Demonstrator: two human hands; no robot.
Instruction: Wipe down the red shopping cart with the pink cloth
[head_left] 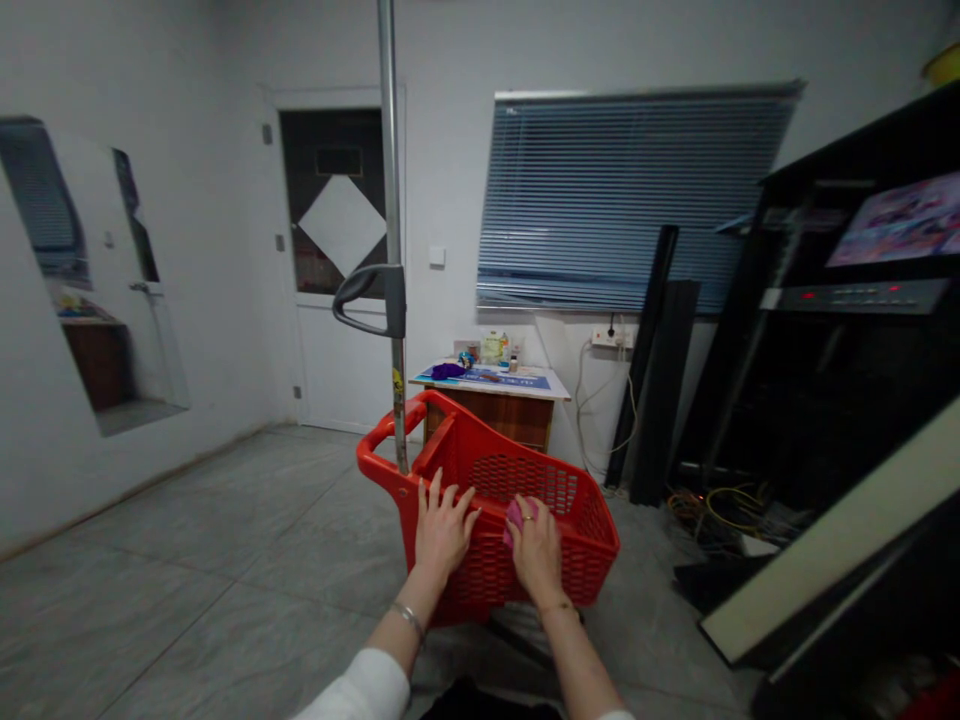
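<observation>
Grey floor tiles spread under our red basket (525,500). Our left hand (442,528) lies flat and open on its rim; our right hand (536,548) grips a pink cloth (514,516) against it. Best brace firmly and press evenly.

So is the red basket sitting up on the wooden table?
No, the red basket stands on the tiled floor, in front of the wooden table, with both hands on its near rim.

White walls, grey tile floor (187,560), blinds (622,200) shut.
</observation>
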